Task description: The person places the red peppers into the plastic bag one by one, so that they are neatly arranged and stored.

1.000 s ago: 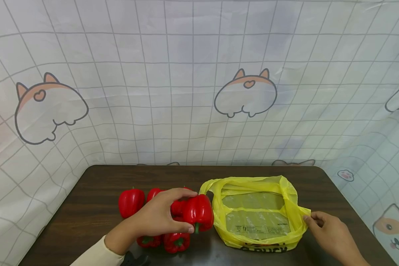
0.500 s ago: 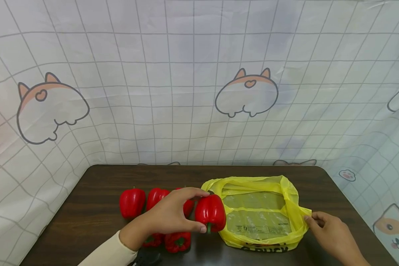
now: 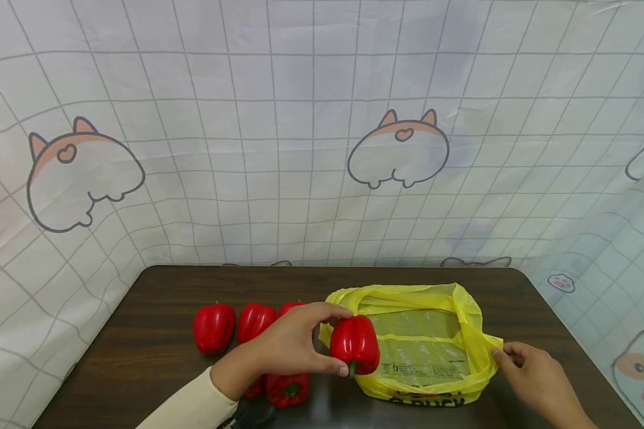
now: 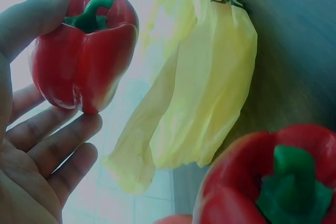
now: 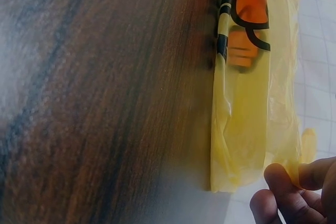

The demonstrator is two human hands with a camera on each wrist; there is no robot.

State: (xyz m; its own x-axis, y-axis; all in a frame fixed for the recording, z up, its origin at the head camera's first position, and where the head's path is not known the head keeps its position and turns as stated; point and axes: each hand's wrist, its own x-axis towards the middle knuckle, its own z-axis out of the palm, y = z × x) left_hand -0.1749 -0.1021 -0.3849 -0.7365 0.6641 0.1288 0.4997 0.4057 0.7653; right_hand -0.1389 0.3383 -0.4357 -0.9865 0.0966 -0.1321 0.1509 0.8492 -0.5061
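Note:
Between thumb and fingertips, my left hand (image 3: 295, 341) holds a glossy red bell pepper (image 3: 355, 344) with a green stem. In the head view the pepper overlaps the left rim of a yellow plastic bag (image 3: 424, 390), which stands with its mouth spread wide. The left wrist view shows the held bell pepper (image 4: 86, 56) raised beside the bag (image 4: 205, 82). At the bag's right side, my right hand (image 3: 542, 381) pinches a corner of the rim. Thumb and finger of that hand (image 5: 294, 192) grip the thin plastic in the right wrist view.
Several more red bell peppers (image 3: 213, 328) lie on the dark wooden table (image 3: 139, 357) to the left, some partly behind my left hand and forearm. One pepper (image 4: 273, 182) looms close in the left wrist view. A patterned white cloth (image 3: 300, 149) hangs behind the table.
My left hand has carried the bell pepper rightward, away from the other peppers, up to the bag's left rim. The right hand and the bag have stayed nearly still.

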